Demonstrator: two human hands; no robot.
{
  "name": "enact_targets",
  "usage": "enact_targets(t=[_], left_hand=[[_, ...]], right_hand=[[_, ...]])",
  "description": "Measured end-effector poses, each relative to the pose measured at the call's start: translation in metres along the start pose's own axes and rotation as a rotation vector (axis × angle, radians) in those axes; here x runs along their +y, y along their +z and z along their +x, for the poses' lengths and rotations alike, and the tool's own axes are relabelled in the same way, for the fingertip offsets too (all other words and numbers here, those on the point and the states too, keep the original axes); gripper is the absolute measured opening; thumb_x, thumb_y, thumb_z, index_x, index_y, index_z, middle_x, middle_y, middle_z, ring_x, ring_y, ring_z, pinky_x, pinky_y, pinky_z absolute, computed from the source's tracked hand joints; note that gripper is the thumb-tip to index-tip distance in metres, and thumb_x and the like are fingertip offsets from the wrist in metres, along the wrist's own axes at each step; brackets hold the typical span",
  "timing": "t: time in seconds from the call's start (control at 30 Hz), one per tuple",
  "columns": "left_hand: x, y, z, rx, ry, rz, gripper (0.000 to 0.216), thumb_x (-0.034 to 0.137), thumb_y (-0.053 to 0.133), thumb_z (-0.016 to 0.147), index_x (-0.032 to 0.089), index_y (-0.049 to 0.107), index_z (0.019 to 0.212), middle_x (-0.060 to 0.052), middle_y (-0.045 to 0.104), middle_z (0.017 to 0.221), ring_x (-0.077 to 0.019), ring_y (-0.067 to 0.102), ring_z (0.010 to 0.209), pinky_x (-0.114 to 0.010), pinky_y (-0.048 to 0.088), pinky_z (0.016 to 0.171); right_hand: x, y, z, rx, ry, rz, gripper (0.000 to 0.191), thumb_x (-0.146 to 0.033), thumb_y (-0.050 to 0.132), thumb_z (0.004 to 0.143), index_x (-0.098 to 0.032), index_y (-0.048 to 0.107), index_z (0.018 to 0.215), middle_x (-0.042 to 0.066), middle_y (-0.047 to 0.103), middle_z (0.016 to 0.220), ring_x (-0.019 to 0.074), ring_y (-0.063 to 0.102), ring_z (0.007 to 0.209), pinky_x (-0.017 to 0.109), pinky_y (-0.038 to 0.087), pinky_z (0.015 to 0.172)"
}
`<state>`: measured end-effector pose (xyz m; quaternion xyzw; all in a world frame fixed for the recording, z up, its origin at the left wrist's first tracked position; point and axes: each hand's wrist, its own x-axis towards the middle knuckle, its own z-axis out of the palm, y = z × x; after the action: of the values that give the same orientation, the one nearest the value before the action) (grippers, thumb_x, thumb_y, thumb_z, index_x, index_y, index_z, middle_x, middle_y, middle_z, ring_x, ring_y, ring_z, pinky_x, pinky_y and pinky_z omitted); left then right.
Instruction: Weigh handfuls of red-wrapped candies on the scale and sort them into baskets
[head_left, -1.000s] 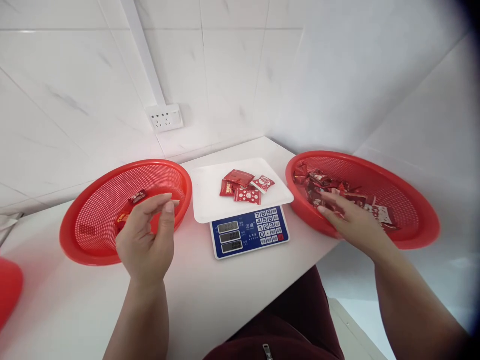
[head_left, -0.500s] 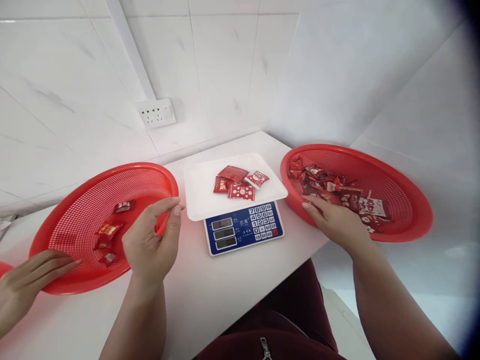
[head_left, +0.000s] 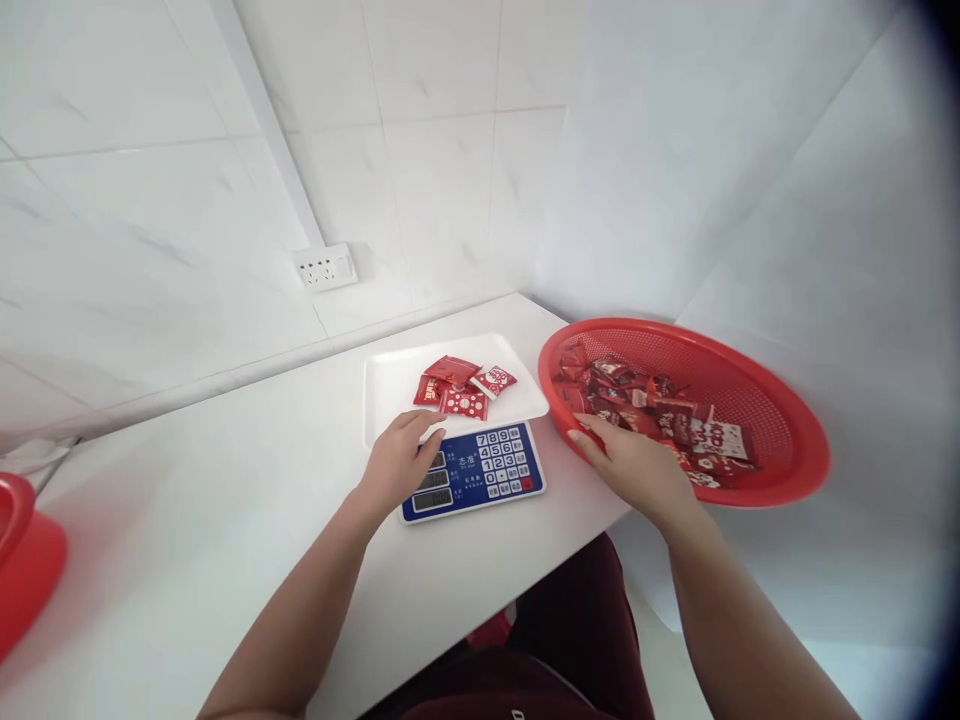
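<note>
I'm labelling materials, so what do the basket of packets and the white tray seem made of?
Basket: probably plastic, slightly glossy, judging by its smooth rim and perforated wall. Tray: likely satin plastic, evenly white with rounded corners; coated metal possible.

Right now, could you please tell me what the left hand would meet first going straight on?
The left hand would probably meet the dotted red packet on the white tray, though depth is unclear.

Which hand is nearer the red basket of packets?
Right: the right hand is at the rim of the basket; the left hand is farther left, over the scale.
</note>
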<state>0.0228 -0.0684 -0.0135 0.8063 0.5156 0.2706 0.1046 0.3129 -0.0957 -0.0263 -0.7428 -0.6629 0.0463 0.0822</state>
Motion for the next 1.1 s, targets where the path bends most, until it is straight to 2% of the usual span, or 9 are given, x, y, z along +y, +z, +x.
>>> enact_targets(t=[0.13,0.3,0.47,0.63,0.87,1.1], left_hand=[[0.007,0.017,0.028,-0.023,0.043,0.044,0.031,0.028,0.044,0.087,0.02,0.058,0.114,-0.006,0.06,0.119,-0.0218,0.049,0.116,-0.038,0.04,0.098],[0.015,0.03,0.049,-0.064,0.049,0.09,0.033,0.026,0.053,0.082,0.017,0.059,0.113,-0.01,0.059,0.12,-0.026,0.049,0.114,-0.041,0.04,0.097],[0.016,0.031,0.046,-0.047,-0.014,0.114,0.027,0.031,0.055,0.08,0.02,0.064,0.104,-0.01,0.061,0.11,-0.0268,0.053,0.106,-0.041,0.045,0.088],[0.01,0.024,0.038,-0.046,-0.068,0.126,0.021,0.032,0.058,0.08,0.02,0.066,0.094,-0.009,0.062,0.101,-0.0236,0.057,0.097,-0.037,0.047,0.083],[0.008,0.022,0.03,-0.065,-0.104,0.129,0.026,0.035,0.052,0.086,0.015,0.059,0.102,-0.007,0.061,0.104,-0.0185,0.058,0.093,-0.04,0.047,0.082],[0.011,0.019,0.031,-0.014,-0.14,0.064,0.035,0.029,0.058,0.076,0.021,0.056,0.11,-0.006,0.064,0.102,-0.0219,0.06,0.092,-0.032,0.047,0.077]], right_hand=[[0.004,0.002,-0.001,0.002,-0.064,0.011,0.05,-0.05,0.029,0.089,-0.024,0.05,0.127,0.01,0.065,0.112,0.0294,0.063,0.094,0.039,0.046,0.073],[0.005,0.003,-0.005,0.0,-0.137,0.026,0.048,-0.045,0.031,0.09,-0.021,0.046,0.129,0.011,0.063,0.117,0.0294,0.061,0.099,0.039,0.045,0.075],[0.007,-0.003,-0.006,-0.014,-0.157,0.073,0.048,-0.046,0.031,0.089,-0.023,0.046,0.128,0.011,0.064,0.115,0.0296,0.06,0.1,0.038,0.044,0.074],[0.008,-0.004,-0.007,-0.014,-0.172,0.089,0.045,-0.044,0.033,0.089,-0.022,0.047,0.126,0.012,0.065,0.11,0.0291,0.06,0.098,0.036,0.043,0.072],[0.008,-0.002,-0.009,0.015,-0.195,0.097,0.045,-0.045,0.034,0.089,-0.022,0.049,0.124,0.013,0.065,0.11,0.029,0.061,0.096,0.036,0.043,0.072],[0.015,-0.002,-0.009,0.014,-0.22,0.124,0.045,-0.048,0.035,0.088,-0.025,0.049,0.124,0.01,0.064,0.113,0.0286,0.06,0.098,0.037,0.044,0.074]])
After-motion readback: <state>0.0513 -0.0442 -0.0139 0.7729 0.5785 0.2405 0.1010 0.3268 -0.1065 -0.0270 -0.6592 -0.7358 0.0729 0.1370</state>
